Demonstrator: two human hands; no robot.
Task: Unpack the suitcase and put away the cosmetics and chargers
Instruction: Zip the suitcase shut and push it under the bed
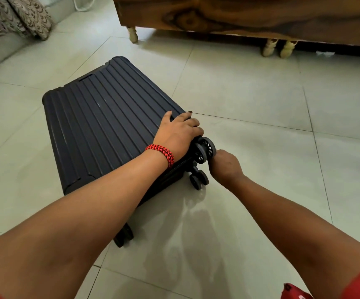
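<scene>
Suitcase (101, 117) lies flat, left hand (179, 132) gripping its corner, right hand (224, 165) by wheel (206, 147)

pale glossy floor tiles (261, 147) with thin dark grout lines fill most of the view. along the top stands a dark wooden furniture piece (239, 14) on cream turned legs (133, 35). a patterned grey-brown fabric (12, 18) drapes at upper left. a small white scrap (325, 53) lies beneath the wood's edge.

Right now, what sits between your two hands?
A black twin wheel of the suitcase, between the left hand on its corner and the right hand; head view.
</scene>
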